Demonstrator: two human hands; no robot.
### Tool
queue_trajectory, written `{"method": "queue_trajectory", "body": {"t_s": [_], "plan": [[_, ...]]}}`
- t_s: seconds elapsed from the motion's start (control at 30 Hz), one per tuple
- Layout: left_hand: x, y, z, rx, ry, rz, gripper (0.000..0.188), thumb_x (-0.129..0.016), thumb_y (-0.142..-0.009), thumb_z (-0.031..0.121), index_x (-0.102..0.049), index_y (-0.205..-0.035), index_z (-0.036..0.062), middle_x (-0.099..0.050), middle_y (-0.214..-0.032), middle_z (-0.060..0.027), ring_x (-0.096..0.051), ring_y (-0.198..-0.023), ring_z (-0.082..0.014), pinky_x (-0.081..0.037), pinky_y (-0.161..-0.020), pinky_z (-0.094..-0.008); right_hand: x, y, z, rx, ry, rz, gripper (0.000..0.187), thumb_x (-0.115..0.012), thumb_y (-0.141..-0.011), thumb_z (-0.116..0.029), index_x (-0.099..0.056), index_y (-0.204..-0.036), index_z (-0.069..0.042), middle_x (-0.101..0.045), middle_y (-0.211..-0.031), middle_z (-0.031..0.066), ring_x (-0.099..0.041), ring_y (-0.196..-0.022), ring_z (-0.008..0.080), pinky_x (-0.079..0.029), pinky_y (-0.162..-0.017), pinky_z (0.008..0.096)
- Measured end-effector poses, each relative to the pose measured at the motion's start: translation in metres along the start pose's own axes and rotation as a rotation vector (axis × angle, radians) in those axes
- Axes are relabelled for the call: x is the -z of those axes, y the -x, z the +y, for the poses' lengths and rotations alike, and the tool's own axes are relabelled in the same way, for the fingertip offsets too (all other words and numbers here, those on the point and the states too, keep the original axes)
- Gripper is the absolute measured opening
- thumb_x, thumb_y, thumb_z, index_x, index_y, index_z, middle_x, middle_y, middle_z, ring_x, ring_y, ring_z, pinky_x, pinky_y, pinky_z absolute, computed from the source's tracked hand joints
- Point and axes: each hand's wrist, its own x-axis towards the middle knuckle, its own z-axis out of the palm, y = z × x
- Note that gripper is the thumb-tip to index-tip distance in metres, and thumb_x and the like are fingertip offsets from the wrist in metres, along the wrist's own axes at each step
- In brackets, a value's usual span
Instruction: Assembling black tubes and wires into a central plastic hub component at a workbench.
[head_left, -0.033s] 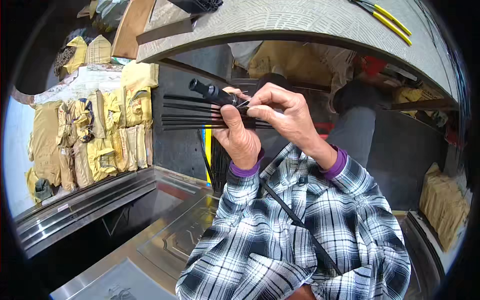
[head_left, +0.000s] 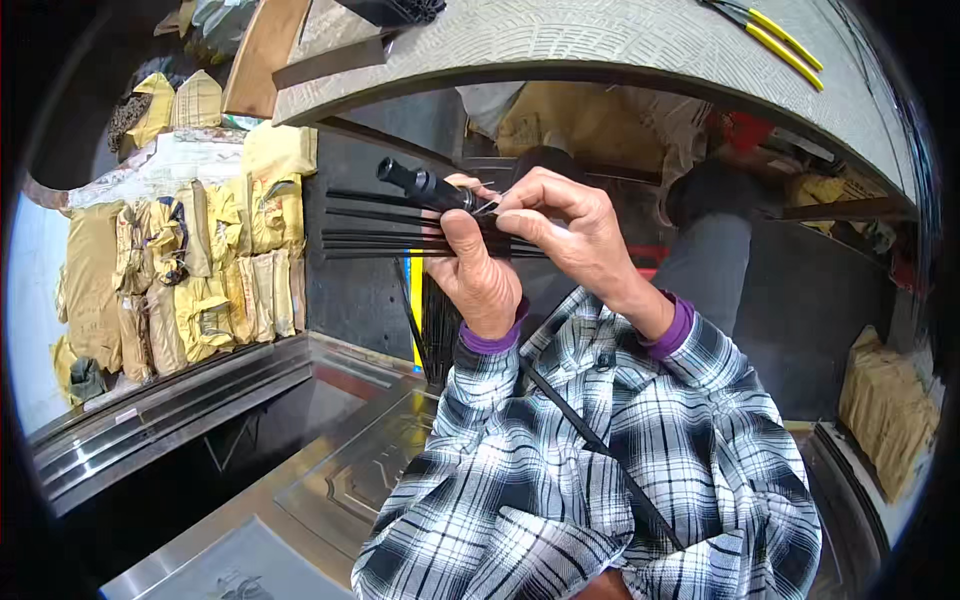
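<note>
the rods (head_left: 400, 240) run sideways, leftward out of the left hand (head_left: 480, 275) closed round them, right hand (head_left: 575, 235) pinching at the black handle (head_left: 425, 185).

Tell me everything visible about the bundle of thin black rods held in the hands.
The bundle of thin black rods is several slim, straight, dark pieces, looking like plastic or coated metal, lying roughly level and fanned slightly apart toward their free left ends. The left hand grips them from below, along with a black cylindrical tool angled up-left above them. The right hand pinches near where tool and rods meet. Their right ends are hidden behind the hands.
</note>
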Motion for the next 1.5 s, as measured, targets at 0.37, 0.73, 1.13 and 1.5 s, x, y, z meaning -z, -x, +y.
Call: {"method": "queue_trajectory", "body": {"t_s": [0.37, 0.73, 1.13, 1.5], "plan": [[0.002, 0.004, -0.002, 0.062, 0.042, 0.015, 0.042, -0.053, -0.085, 0.041, -0.050, -0.100, 0.0014, -0.050, -0.090, -0.0048, -0.049, -0.084, -0.0122, -0.042, -0.077, -0.0261, -0.004, 0.001, 0.008, 0.236, 0.210, 0.125, 0.017, -0.071, -0.071, -0.009, -0.060, -0.079, 0.002, -0.060, -0.071, 0.0053, -0.055, -0.060, 0.0089, -0.044, -0.053, 0.0227], [0.000, 0.005, -0.001, -0.038, -0.047, 0.032, 0.049, -0.047, -0.087, 0.046, -0.049, -0.098, -0.0015, -0.051, -0.086, -0.0076, -0.051, -0.078, -0.0147, -0.042, -0.074, -0.0268, 0.003, -0.002, -0.003, -0.127, 0.014, -0.039, 0.011, -0.069, -0.074, -0.007, -0.062, -0.078, 0.000, -0.058, -0.070, -0.0006, -0.052, -0.066, 0.0028, -0.042, -0.058, 0.0180], [-0.006, 0.004, 0.001, -0.182, -0.100, -0.188, 0.050, -0.042, -0.087, 0.053, -0.042, -0.084, 0.0026, -0.039, -0.080, -0.0052, -0.041, -0.073, -0.0137, -0.036, -0.070, -0.0288, -0.001, 0.009, 0.008, 0.133, 0.028, 0.028, 0.022, -0.071, -0.071, -0.005, -0.051, -0.080, -0.001, -0.051, -0.098, 0.0065, -0.051, -0.088, 0.0105, -0.043, -0.076, 0.0244], [-0.008, 0.002, -0.004, -0.218, -0.104, -0.286, 0.052, -0.039, -0.087, 0.055, -0.043, -0.087, 0.0027, -0.040, -0.081, -0.0057, -0.042, -0.074, -0.0144, -0.036, -0.072, -0.0295, 0.017, -0.008, 0.009, -0.254, -0.495, -0.232, 0.034, -0.076, -0.065, -0.011, -0.046, -0.081, -0.008, -0.048, -0.094, 0.0040, -0.047, -0.087, 0.0113, -0.039, -0.082, 0.0252]]}}
